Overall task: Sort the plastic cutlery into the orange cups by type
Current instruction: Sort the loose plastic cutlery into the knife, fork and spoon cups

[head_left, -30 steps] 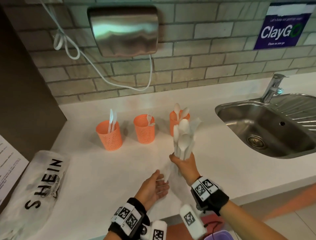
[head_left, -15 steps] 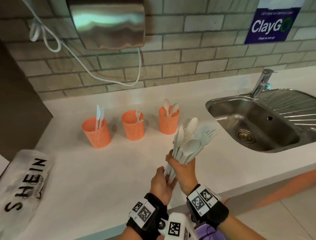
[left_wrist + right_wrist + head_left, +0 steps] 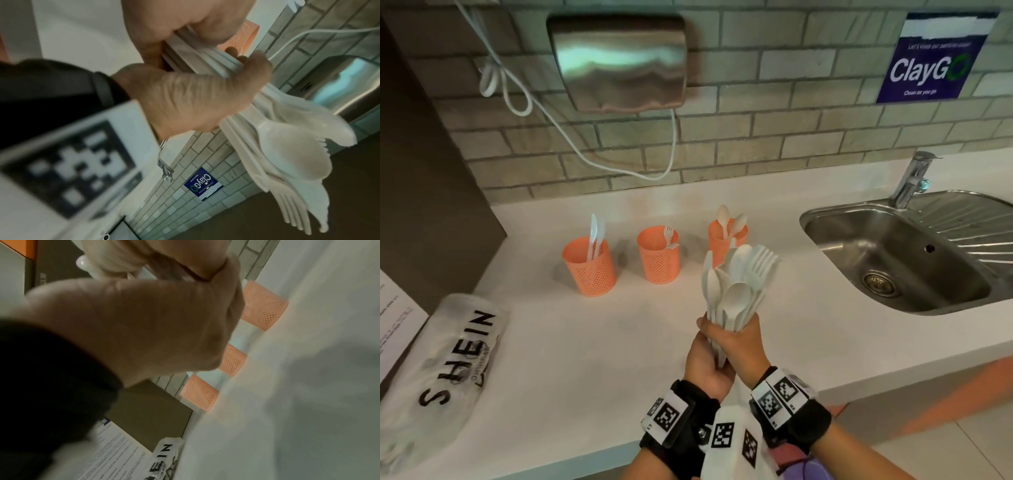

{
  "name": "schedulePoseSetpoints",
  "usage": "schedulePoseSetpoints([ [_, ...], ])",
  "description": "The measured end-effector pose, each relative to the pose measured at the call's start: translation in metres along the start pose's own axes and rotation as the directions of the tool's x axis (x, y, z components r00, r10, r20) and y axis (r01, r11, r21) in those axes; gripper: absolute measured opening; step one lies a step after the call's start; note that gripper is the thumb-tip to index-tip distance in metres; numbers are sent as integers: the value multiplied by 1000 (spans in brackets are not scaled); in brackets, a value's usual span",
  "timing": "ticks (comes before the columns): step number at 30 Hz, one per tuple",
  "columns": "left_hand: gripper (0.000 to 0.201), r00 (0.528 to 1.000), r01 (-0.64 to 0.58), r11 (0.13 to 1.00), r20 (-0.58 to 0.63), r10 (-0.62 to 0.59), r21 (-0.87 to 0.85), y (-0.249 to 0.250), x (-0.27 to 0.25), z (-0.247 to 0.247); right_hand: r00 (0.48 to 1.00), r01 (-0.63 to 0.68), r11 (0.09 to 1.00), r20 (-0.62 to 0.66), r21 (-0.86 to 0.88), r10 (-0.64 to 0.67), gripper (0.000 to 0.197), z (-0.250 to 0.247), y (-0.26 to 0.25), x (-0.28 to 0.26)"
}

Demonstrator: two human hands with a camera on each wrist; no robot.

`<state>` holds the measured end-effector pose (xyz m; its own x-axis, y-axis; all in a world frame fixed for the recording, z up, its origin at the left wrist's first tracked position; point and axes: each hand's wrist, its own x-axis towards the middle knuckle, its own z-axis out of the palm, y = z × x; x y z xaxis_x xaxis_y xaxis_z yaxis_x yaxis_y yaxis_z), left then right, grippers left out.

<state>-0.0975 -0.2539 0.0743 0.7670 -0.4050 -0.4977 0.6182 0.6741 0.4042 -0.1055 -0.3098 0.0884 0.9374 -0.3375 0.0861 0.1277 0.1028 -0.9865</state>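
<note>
A bundle of white plastic cutlery (image 3: 736,284), spoons, forks and knives mixed, stands upright above the white counter (image 3: 585,342). My right hand (image 3: 739,339) grips it round the handles. Just below, my left hand (image 3: 703,363) curls round the handle ends. The left wrist view shows the fanned bundle (image 3: 287,146) running out of both fists. Three orange mesh cups stand in a row behind: the left cup (image 3: 589,270) holds knives, the middle cup (image 3: 658,257) forks, the right cup (image 3: 719,240) spoons. The bundle partly hides the right cup. The same cups (image 3: 263,305) show in the right wrist view.
A steel sink (image 3: 825,219) with a tap (image 3: 911,178) lies to the right. A plastic SHEIN bag (image 3: 448,359) and a printed sheet (image 3: 393,325) lie at the left. A hand dryer (image 3: 619,61) with a cable hangs on the brick wall.
My left hand rose, open, from the counter and closed round the bundle's handle ends. The right hand kept the bundle and drew it nearer to me.
</note>
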Motion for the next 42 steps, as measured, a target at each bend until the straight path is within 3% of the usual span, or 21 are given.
schedulePoseSetpoints([
  [7, 28, 998, -66, 998, 9, 66, -1, 11, -9, -3, 994, 87, 996, 67, -14, -86, 34, 11, -3, 3],
  [10, 27, 995, -96, 995, 7, 96, 4, 15, -11, -5, 993, 115, 992, 39, -58, -113, 60, 15, 3, 4],
  [12, 29, 994, -108, 994, 3, 108, 13, 16, -9, -10, 993, 115, 991, 38, -67, -113, 66, 18, 8, 3],
  [16, 27, 987, -161, 987, 4, 161, 5, 18, -2, -13, 995, 86, 994, 53, -70, -83, 52, 25, 13, 6],
  [21, 29, 973, -202, 960, -71, 219, 192, 20, 8, -9, 996, -6, 1000, 93, -28, 9, 26, 27, 16, 25],
  [23, 31, 969, -160, 904, -111, 220, 396, 24, 11, -9, 992, -62, 998, 110, -3, 62, 19, 22, 16, 34],
  [26, 25, 924, -189, 652, -91, 370, 734, 34, 16, -14, 976, -136, 989, 181, 63, 122, 24, 9, 13, 48],
  [29, 15, 833, -350, 479, 34, 552, 805, 53, 16, -16, 934, -220, 973, 301, 70, 190, 39, -7, 14, 61],
  [35, 13, 751, -551, 383, 241, 614, 741, 74, 15, 14, 838, -335, 941, 473, 52, 273, 36, -17, 19, 69],
  [39, 16, 688, -590, 312, 261, 678, 745, 67, 24, 21, 742, -475, 876, 571, 79, 350, 30, -25, 19, 72],
  [42, 17, 682, -590, 320, 245, 689, 741, 66, 29, 25, 663, -563, 824, 633, 68, 401, 34, -33, 16, 77],
])
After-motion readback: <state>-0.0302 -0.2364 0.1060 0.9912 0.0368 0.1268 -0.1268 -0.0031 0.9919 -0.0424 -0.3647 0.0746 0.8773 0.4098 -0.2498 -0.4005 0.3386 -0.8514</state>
